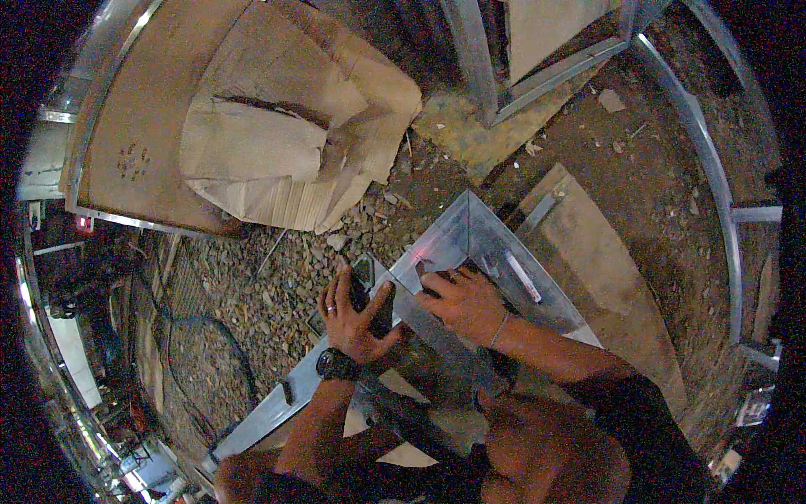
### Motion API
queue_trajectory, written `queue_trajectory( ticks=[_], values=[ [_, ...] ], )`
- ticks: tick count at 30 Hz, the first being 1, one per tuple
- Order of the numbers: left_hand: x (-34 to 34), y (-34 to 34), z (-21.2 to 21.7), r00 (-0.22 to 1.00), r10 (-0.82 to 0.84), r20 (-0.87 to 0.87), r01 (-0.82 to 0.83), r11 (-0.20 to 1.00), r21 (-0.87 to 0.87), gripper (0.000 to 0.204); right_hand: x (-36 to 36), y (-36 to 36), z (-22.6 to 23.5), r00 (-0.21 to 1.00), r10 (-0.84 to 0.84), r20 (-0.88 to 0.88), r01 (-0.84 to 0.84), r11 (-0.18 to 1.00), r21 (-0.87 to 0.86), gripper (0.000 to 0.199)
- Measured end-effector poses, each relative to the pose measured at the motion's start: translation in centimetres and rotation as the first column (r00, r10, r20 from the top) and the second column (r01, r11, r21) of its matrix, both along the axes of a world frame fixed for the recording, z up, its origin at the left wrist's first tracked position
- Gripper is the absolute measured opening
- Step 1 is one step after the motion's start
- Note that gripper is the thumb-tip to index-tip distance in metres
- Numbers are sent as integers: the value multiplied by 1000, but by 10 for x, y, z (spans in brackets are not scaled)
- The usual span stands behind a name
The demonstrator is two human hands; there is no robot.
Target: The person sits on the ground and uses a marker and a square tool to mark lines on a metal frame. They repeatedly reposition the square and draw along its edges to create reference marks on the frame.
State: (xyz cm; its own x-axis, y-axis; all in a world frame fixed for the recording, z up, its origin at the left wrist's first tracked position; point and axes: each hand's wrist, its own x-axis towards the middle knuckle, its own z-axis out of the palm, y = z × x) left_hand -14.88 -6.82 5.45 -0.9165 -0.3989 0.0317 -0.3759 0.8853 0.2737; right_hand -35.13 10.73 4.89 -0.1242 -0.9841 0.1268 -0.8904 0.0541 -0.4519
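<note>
A metal frame corner (467,228) lies on the gravel in front of me, two shiny channel pieces meeting at a point. My left hand (357,312), with a black watch on the wrist and a ring on a finger, is wrapped around a dark hand-held object (369,298) at the frame's left rail. My right hand (464,301) presses down flat on the metal just inside the corner, fingers bent, with a thin band on the wrist. A small red glow (422,250) shows on the metal above my right hand.
A crumpled cardboard box (290,126) lies on a board (143,126) at the upper left. More metal framing (714,168) curves along the right and top. A black cable (210,336) loops over the gravel at left. A plank (588,252) lies under the frame.
</note>
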Motion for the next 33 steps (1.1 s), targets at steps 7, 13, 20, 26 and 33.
queue_trajectory(
  ticks=[7, 13, 20, 26, 33],
  values=[
    [0, 0, 3, 999, 16, -41, -14, 999, 44, 78, 0, -3, 9, 1000, 14, 20, -15, 999, 41, 35],
    [2, -2, 7, 998, 3, 67, -6, 999, 51, 77, 2, -3, 9, 1000, 2, 7, -3, 998, 59, 37],
    [1, 0, 10, 997, 23, 71, -29, 997, 78, 79, 4, -2, 7, 1000, -6, 25, 5, 1000, 26, 35],
    [-1, -1, 5, 999, 23, 23, -25, 997, 70, 81, 0, -3, 8, 1000, -2, 5, 2, 1000, -24, 34],
    [-1, -1, 3, 1000, 23, 0, -23, 996, 86, 78, -3, -3, 14, 999, -1, 49, 1, 1000, 8, 36]
  ],
)
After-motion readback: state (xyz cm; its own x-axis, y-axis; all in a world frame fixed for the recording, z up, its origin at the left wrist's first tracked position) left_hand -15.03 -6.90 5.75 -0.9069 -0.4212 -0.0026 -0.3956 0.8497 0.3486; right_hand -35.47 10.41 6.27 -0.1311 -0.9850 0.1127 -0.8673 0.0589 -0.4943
